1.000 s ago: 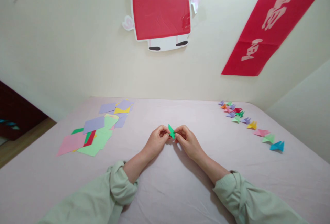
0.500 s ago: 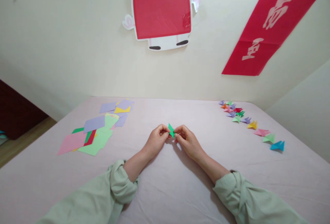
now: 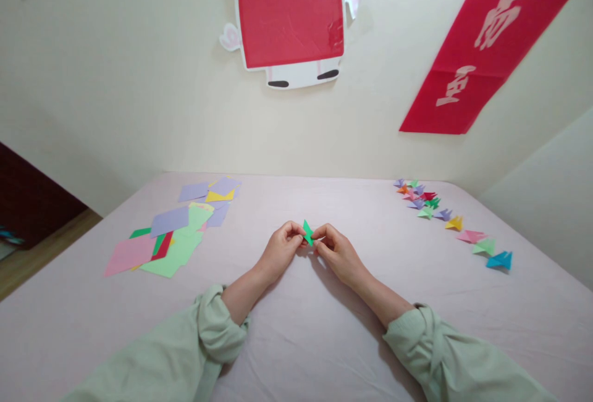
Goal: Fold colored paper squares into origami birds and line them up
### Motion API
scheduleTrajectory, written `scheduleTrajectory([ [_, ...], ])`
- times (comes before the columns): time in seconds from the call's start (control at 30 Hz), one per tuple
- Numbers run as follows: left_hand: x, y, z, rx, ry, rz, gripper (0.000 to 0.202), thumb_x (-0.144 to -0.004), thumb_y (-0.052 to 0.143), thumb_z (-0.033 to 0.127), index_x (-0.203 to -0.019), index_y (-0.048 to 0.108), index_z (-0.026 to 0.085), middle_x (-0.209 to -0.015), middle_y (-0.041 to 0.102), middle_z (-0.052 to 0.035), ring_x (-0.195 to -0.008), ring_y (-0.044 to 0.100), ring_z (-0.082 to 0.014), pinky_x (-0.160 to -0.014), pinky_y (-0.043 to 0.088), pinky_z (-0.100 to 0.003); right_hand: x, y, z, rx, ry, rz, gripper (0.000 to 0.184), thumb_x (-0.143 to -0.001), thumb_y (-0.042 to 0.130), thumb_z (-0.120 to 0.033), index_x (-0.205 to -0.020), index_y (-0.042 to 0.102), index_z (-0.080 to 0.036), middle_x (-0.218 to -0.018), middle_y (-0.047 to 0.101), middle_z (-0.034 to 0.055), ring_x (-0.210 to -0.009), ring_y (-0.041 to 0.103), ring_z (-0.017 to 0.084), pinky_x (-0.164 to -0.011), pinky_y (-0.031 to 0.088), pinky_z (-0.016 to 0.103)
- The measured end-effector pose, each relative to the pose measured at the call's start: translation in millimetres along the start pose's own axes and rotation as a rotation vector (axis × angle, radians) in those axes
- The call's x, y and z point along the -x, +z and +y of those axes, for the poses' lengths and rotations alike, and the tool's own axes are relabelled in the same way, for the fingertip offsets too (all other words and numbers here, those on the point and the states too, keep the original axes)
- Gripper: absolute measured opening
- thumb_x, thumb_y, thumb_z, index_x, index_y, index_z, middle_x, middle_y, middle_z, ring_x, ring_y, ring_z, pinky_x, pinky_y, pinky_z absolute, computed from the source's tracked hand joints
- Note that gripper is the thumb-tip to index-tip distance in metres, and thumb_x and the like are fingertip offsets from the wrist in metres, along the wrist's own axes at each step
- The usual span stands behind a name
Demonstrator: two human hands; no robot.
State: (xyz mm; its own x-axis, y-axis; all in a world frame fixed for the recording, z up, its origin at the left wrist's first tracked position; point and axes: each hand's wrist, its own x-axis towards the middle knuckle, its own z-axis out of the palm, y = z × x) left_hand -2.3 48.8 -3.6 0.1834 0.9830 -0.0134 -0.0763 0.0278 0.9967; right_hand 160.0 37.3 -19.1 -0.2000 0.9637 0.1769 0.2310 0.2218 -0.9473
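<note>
A small piece of folded green paper (image 3: 308, 233) with pointed ends is held between my two hands, over the middle of the table. My left hand (image 3: 283, 246) pinches its left side between thumb and forefinger. From the right, my right hand (image 3: 337, 252) grips the other side with thumb and fingertips. The fingers cover part of the paper, so its full shape is hidden.
On the left lie loose sheets of coloured paper (image 3: 169, 223), overlapping one another. A row of folded paper figures (image 3: 456, 223) in several colours runs along the right. The pale cloth-covered table (image 3: 296, 340) meets a wall with a red cartoon cutout (image 3: 291, 13) and red banner (image 3: 445, 90).
The green paper has tilted very slightly between my fingers. Both hands stay in nearly the same place, and the view has shifted a little.
</note>
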Motion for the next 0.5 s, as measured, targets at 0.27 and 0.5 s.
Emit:
scheduleTrajectory([
  [0.27, 1.0, 1.3, 2.3, -0.048, 0.015, -0.025, 0.007, -0.073, 0.057, 0.022, -0.078, 0.056, 0.016, -0.073, 0.059, 0.0019, -0.070, 0.057, -0.0117, -0.069, 0.045, -0.024, 1.8, -1.1, -7.8, 0.052, 0.017, 0.004, 0.006, -0.085, 0.051, -0.026, -0.085, 0.055, -0.021, -0.062, 0.055, -0.0048, -0.055, 0.048, 0.013, -0.053, 0.034, 0.024],
  [0.5, -0.6, 1.6, -0.8, -0.081, 0.030, -0.016, 0.008, -0.075, 0.057, 0.021, -0.081, 0.056, 0.016, -0.075, 0.060, 0.0018, -0.071, 0.058, -0.0114, -0.070, 0.045, -0.024, 2.2, -1.3, -6.3, 0.055, 0.018, 0.009, 0.007, -0.086, 0.049, -0.026, -0.088, 0.055, -0.021, -0.065, 0.058, -0.0036, -0.057, 0.049, 0.014, -0.056, 0.036, 0.025],
])
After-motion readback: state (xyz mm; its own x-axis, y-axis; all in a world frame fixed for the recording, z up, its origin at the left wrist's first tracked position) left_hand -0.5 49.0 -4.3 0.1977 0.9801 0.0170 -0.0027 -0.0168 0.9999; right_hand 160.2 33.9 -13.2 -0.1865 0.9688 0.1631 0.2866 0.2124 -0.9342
